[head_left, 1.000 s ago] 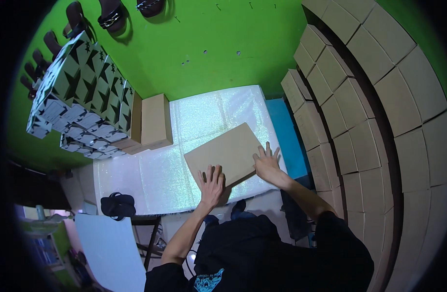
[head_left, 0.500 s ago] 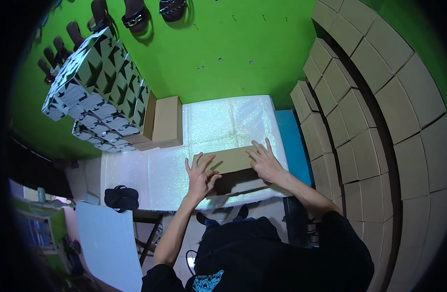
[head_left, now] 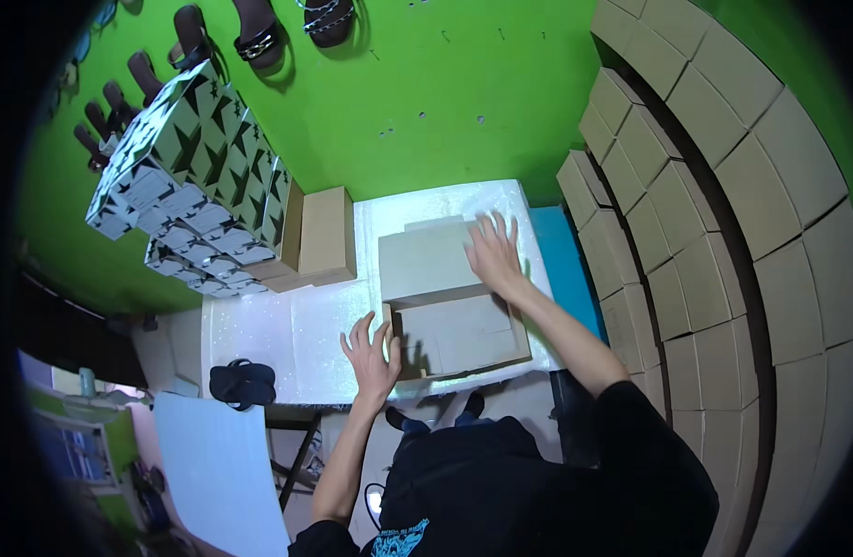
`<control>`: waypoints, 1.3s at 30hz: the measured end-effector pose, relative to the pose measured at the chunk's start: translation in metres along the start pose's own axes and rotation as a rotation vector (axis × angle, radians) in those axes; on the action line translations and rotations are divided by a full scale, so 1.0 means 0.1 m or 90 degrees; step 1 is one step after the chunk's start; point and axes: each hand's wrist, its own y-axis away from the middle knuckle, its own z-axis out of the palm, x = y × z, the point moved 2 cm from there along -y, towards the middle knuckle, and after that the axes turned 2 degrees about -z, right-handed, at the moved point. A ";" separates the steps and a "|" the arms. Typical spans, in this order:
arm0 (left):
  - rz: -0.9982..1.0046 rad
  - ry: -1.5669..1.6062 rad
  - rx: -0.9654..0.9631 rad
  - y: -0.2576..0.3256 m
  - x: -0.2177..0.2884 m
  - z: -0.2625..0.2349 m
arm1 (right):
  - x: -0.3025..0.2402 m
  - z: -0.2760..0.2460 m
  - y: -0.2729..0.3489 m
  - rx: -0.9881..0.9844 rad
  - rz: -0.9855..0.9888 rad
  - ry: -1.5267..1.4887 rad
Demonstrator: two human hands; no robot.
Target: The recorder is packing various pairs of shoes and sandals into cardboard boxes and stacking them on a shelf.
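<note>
Cardboard box [head_left: 459, 336], lid [head_left: 425, 265] folded far: opening step, seemingly. Left hand [head_left: 373, 358], right hand [head_left: 494, 256] spread, ungrasping; next likely wants lid steadied.

Bright green walls [head_left: 445, 158] enclose a compact room, the far one dotted with nails [head_left: 503, 34] and small chipped holes [head_left: 480, 120], a row of sandals [head_left: 259, 42] hung along its upper left. A bench [head_left: 306, 320] in a shimmering white cover stands against it, beside a turquoise surface [head_left: 566, 269]. Brown cartons [head_left: 798, 297] fill dark-edged shelving [head_left: 746, 278] at right. Cool light glints off the bench cover above a pale floor [head_left: 519, 407]; a light-blue panel [head_left: 218, 473] occupies the lower left.
</note>
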 end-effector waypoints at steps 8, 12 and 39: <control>-0.097 -0.189 -0.169 0.30 -0.34 0.53 | 0.24 0.42 1.83 -0.232 0.261 0.113; -0.129 -0.193 -0.161 0.20 -0.48 0.68 | 0.37 0.43 1.95 -0.187 0.258 0.098; -0.171 0.000 -0.231 0.81 -0.33 0.76 | 0.46 0.49 2.58 -0.138 0.358 0.004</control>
